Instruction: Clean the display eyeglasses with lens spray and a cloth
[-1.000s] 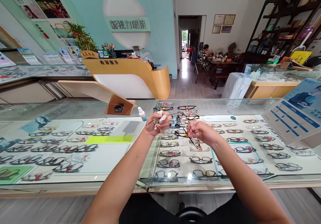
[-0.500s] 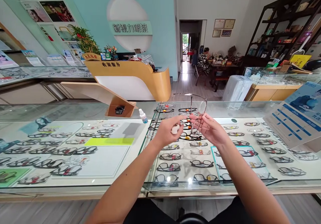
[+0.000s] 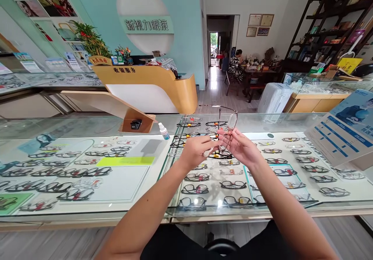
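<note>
holding the eyeglasses (image 3: 232, 122) up over the glass counter (image 3: 157, 209), the right hand (image 3: 243, 148) pinches their frame between thumb and fingers — temples raised, one lens above the fingertips; the left hand (image 3: 196, 151) closes its grip on a white cloth (image 3: 207, 151), fingers at the lower lens, while a small spray bottle (image 3: 164, 131) stands on the counter beyond, left of the hands

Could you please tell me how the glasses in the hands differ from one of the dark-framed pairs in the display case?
The held glasses are raised in the right hand, while the dark-framed pair lies inside the display case. The held glasses are turned on their side; the dark-framed pair has its lenses side by side. Both have clear-looking lenses.
</note>
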`<act>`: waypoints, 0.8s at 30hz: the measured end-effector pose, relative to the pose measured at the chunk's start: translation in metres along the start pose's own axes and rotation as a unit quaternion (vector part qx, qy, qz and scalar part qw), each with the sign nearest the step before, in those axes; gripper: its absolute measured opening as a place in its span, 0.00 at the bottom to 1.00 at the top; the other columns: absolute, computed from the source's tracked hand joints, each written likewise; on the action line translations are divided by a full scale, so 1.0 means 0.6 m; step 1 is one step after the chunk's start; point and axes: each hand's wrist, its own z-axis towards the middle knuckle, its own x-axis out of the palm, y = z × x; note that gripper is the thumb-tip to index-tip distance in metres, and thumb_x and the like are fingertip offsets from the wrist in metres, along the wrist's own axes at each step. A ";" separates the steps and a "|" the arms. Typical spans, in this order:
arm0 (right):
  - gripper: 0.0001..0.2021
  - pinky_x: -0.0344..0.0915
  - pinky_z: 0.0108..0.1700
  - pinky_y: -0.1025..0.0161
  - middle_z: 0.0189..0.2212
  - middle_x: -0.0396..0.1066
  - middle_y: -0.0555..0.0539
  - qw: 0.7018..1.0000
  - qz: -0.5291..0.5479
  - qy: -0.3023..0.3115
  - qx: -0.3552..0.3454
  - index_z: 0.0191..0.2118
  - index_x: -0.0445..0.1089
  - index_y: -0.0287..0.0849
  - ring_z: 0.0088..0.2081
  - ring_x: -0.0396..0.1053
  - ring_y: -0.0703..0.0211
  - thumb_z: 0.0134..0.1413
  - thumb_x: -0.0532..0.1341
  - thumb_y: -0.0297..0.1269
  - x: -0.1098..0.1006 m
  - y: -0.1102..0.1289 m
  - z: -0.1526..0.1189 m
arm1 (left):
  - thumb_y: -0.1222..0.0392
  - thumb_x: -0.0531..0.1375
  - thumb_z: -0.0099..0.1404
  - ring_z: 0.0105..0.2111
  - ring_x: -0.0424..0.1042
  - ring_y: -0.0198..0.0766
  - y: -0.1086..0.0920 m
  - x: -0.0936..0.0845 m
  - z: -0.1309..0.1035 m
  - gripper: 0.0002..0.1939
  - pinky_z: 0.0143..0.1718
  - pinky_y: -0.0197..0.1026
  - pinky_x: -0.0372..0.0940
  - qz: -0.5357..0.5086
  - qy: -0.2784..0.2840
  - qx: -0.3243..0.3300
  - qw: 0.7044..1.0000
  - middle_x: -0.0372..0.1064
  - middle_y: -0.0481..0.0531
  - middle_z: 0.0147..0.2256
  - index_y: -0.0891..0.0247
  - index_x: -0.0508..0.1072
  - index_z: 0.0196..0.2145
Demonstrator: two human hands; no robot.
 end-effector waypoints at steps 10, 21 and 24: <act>0.14 0.73 0.64 0.53 0.51 0.83 0.48 0.998 -0.008 -0.006 -0.062 0.37 0.77 0.51 0.53 0.79 0.54 0.57 0.77 0.50 0.008 -0.002 0.000 | 0.52 0.63 0.80 0.28 0.70 0.38 0.006 0.007 -0.004 0.13 0.31 0.39 0.56 0.082 -0.085 0.078 0.990 0.75 0.50 0.28 0.56 0.88 0.43; 0.11 0.76 0.62 0.54 0.47 0.84 0.53 0.993 0.032 -0.010 -0.110 0.38 0.79 0.54 0.52 0.81 0.56 0.55 0.79 0.46 0.002 0.014 -0.007 | 0.44 0.65 0.78 0.31 0.75 0.39 0.008 0.012 -0.007 0.20 0.39 0.40 0.67 -0.064 -0.082 -0.040 0.994 0.79 0.50 0.33 0.58 0.81 0.58; 0.11 0.77 0.62 0.57 0.46 0.85 0.56 0.988 0.054 -0.037 -0.138 0.37 0.79 0.56 0.52 0.82 0.58 0.55 0.79 0.46 -0.015 0.033 -0.010 | 0.45 0.71 0.71 0.28 0.69 0.37 0.025 0.006 -0.001 0.39 0.37 0.40 0.66 -0.212 -0.190 -0.205 0.936 0.73 0.46 0.31 0.56 0.66 0.73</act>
